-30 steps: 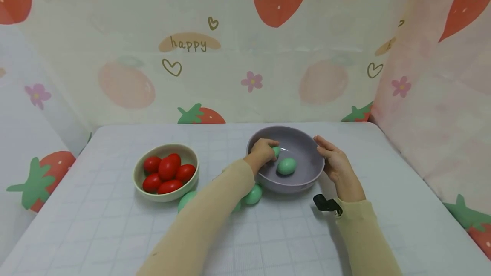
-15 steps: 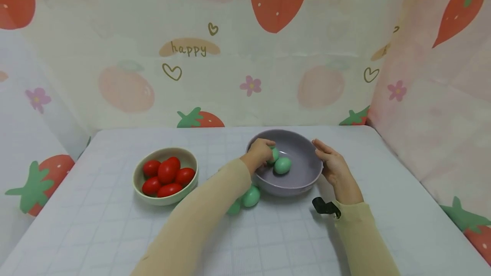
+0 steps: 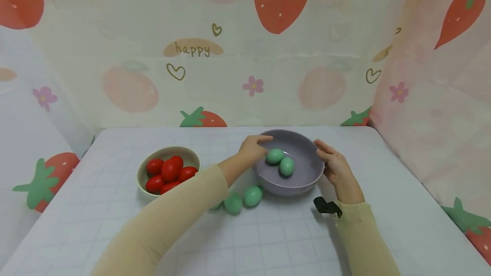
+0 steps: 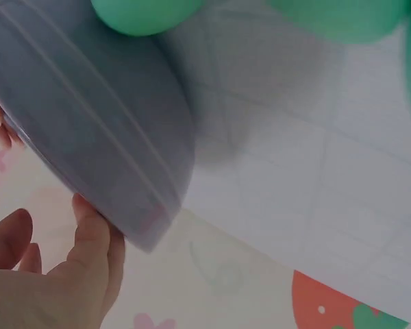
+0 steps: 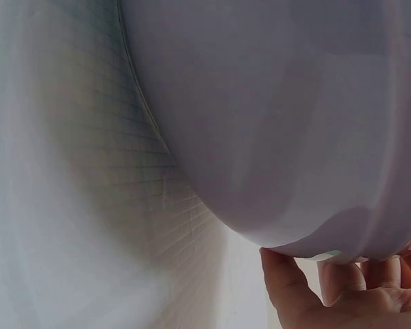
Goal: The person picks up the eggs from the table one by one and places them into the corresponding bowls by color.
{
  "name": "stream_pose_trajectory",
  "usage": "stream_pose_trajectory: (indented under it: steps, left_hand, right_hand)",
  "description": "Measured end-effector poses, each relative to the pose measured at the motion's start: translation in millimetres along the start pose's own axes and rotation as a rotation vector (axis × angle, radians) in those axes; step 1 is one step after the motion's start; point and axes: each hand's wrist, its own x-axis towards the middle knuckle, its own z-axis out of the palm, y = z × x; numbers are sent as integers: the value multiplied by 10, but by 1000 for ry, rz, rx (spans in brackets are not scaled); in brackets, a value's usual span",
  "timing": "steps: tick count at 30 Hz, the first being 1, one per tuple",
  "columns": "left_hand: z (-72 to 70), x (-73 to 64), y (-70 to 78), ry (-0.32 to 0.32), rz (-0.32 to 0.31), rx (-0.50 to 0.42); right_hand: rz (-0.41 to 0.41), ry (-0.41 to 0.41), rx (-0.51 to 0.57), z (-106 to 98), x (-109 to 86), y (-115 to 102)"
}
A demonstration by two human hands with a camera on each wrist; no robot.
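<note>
A purple bowl sits at the back right of the table, with two green eggs lying side by side in it. My left hand is over the bowl's left rim, fingers extended and apart from the eggs. In the left wrist view, that hand is beside the purple bowl's rim with nothing held. My right hand rests along the bowl's right side. Seen from the right wrist, its thumb and fingers touch the bowl's outer wall.
Several green eggs lie on the white checked table, in front of the purple bowl and partly behind the left sleeve. Left of them stands a pale bowl of red eggs. A black wrist mount juts from the right sleeve.
My left hand has let go of a green egg in the purple bowl and drawn back left to the rim. The two eggs there have shifted slightly. The right hand has stayed put.
</note>
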Motion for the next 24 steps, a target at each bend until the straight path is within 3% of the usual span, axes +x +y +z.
stream_pose_trajectory:
  steps: [8, 19, 24]
  left_hand:
    - [-311, -322, -74, -76, 28, -185]
    - [-641, -697, -192, -115, 79, -120]
    - [-840, -851, -284, -127, 70, -85]
  right_hand:
    - [18, 3, -6, 22, -6, -12]
    - [33, 35, 13, 33, -20, -35]
    - [37, 35, 24, 60, -20, -22]
